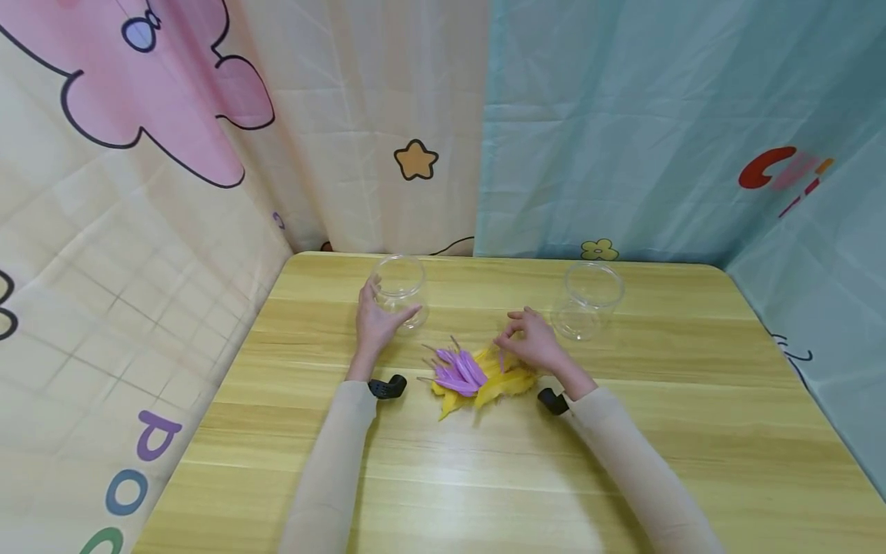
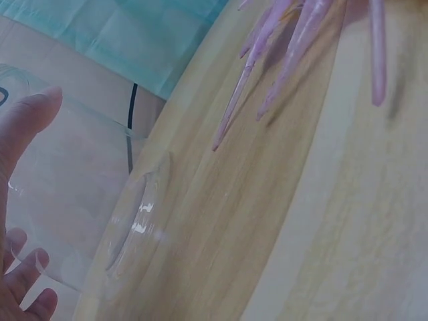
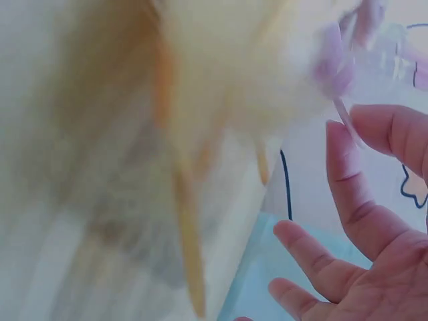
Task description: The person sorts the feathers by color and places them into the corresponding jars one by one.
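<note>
My left hand grips a clear cup that stands upright at the back left of the table; the left wrist view shows the thumb along its side. Between thumb and index finger, my right hand pinches the thin quill of a purple feather, the other fingers spread. That hand is just above the right side of a feather pile. Purple feathers lie on the pile's left, over yellow feathers.
A second clear cup stands at the back right, beyond my right hand. The wooden table runs back to printed curtains. Black wrist devices sit at both cuffs.
</note>
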Motion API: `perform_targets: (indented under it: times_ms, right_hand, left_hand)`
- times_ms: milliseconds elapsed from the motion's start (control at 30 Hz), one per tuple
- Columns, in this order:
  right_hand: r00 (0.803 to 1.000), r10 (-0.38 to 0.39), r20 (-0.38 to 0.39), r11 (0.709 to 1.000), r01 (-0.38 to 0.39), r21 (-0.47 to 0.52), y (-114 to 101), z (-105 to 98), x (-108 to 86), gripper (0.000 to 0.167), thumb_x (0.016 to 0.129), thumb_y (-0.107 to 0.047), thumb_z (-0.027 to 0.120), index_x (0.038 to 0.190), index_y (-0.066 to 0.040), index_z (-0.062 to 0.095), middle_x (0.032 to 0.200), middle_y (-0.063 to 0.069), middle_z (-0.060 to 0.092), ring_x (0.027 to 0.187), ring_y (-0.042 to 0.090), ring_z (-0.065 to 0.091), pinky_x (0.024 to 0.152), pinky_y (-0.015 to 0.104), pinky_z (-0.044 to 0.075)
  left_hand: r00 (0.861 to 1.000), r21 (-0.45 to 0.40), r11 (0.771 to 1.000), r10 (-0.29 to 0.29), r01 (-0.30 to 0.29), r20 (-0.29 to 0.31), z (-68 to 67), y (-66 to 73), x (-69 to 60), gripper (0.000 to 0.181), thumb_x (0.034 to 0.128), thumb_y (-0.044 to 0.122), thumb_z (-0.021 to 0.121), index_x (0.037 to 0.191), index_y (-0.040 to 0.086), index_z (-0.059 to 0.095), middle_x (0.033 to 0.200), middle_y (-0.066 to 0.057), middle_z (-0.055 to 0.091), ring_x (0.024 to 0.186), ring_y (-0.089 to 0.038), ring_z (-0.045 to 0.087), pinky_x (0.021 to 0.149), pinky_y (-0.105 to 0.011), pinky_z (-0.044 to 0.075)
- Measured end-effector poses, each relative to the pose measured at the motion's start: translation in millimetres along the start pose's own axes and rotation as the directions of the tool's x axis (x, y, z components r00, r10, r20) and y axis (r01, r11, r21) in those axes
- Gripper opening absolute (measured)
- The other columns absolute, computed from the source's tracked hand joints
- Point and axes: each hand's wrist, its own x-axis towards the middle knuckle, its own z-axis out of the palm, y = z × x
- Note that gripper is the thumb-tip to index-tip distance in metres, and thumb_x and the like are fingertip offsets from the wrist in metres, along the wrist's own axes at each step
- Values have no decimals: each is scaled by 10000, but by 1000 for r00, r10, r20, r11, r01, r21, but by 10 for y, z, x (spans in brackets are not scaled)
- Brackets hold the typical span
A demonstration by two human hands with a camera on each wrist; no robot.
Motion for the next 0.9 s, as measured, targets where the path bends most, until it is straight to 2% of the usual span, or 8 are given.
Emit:
perform_targets:
  times_ms: [333,533,667,800,900]
  right_hand:
    - [993,33,-116,987,-14,161,-71,-161,119,167,868,-179,703,815,-20,696,1342,251,480,1345,483,193,1081,592,126]
    - [985,76,-152,966,-36,255,-228,-205,287,240,887,-294,683,851,-57,684,1384,141,476,1362,366,248,1079,556,188]
    - [979,97,-179,939,-30,342,-387,-218,428,276,892,-344,666,896,-69,688,1408,86,459,1358,292,278,1075,533,213]
    - [963,98,-253,900,23,435,-561,-202,592,297,889,-340,673,920,-45,688,1406,68,465,1386,248,219,1100,517,152]
    - [932,85,-352,882,94,463,-710,-175,723,282,885,-303,686,917,-23,690,1381,75,490,1388,269,215,1104,511,134]
  left_hand:
    - [1000,-3,1000,-6,6,10,-5,-19,8,1115,590,551,845,1453,100,302,1410,-148,370,1269,-340,372,1022,-506,330]
    - [1000,-7,1000,-4,4,5,-18,-9,1,1110,589,558,842,1449,105,307,1401,-156,376,1255,-362,383,1009,-525,338]
    - [1000,-2,1000,-4,4,9,-17,-10,3,1109,585,572,837,1451,131,303,1407,-146,376,1258,-359,382,1011,-524,338]
    - [1000,-2,1000,-12,12,14,-11,-17,9,1090,592,545,847,1448,141,307,1402,-137,381,1254,-356,385,1007,-532,338]
    - [1000,-6,1000,-15,15,18,-14,-19,13,1085,596,518,857,1447,130,308,1401,-139,382,1250,-362,388,1001,-543,342]
